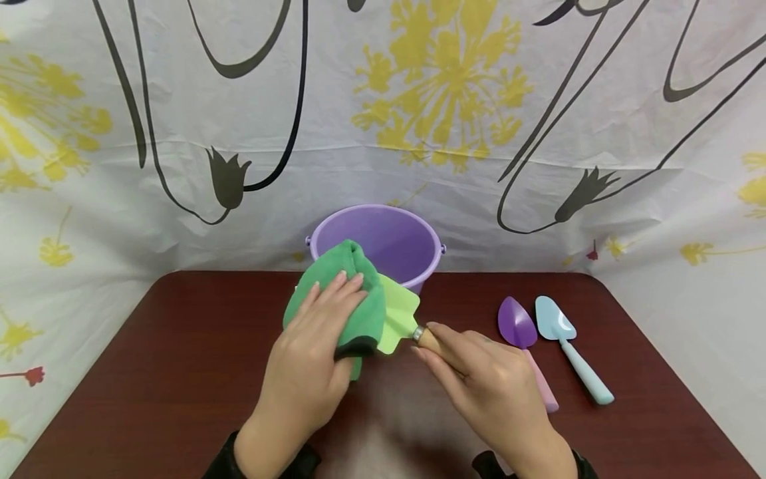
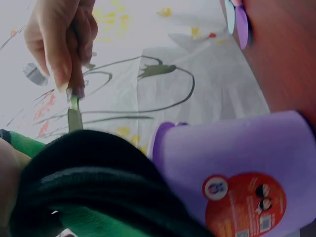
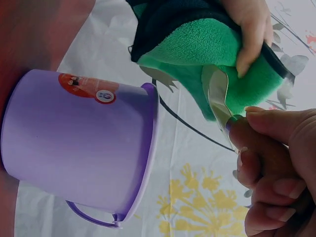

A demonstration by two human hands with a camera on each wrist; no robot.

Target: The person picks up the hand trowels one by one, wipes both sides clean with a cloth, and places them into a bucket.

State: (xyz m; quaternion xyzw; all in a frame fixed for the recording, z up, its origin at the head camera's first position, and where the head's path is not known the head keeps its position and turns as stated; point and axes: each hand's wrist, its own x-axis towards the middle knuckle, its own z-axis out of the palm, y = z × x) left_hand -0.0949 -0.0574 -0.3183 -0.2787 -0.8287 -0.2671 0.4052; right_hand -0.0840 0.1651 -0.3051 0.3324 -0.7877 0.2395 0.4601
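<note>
Purple bucket (image 1: 389, 236) upright on table (image 1: 179, 366), just beyond left fingers (image 1: 341, 297), mouth up; red sticker (image 2: 247, 202) on side, thin purple bail (image 3: 91, 216). Purple trowel (image 1: 516, 323) with pink handle (image 1: 541, 382) lying just right of right fingers (image 1: 449, 340). Pale blue trowel (image 1: 586, 371) farther right of same fingers, beside purple one. Table dark red-brown, below fingers. White sheet (image 1: 359, 176) well beyond fingers, behind bucket: yellow flowers (image 1: 451, 83), grey tulips (image 1: 227, 178), looping stems. Small red flower (image 1: 34, 376) far left of left fingers.
</note>
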